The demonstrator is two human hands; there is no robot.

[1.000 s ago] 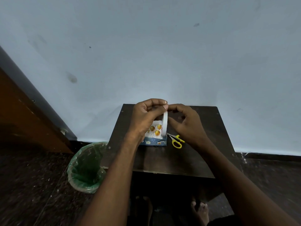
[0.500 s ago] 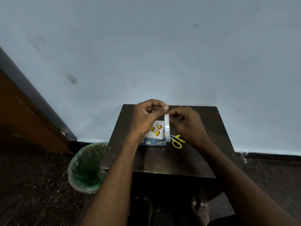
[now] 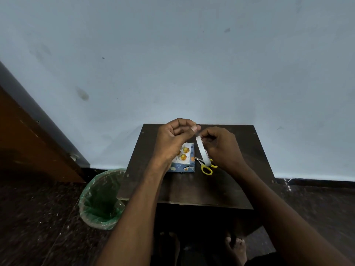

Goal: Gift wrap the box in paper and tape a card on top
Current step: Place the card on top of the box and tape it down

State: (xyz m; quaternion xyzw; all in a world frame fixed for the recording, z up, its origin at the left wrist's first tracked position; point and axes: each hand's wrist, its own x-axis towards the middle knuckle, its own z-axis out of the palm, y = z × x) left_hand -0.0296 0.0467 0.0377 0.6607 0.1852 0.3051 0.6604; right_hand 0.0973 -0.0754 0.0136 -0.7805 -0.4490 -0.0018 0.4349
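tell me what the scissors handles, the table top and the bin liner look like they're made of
Scissors handles: likely plastic, going by the bright uniform yellow and rounded moulded loops.
Table top: looks like dark brown wood or wood-look laminate, matte with a faint sheen; the view does not show which.
Bin liner: thin plastic film, translucent green, crinkled and glinting at the rim.

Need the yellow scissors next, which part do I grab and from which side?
Grip the yellow loop handles of the scissors from the near side: they point toward you, clear of the wrapped box, while the blades point away toward it, beneath the tape roll.
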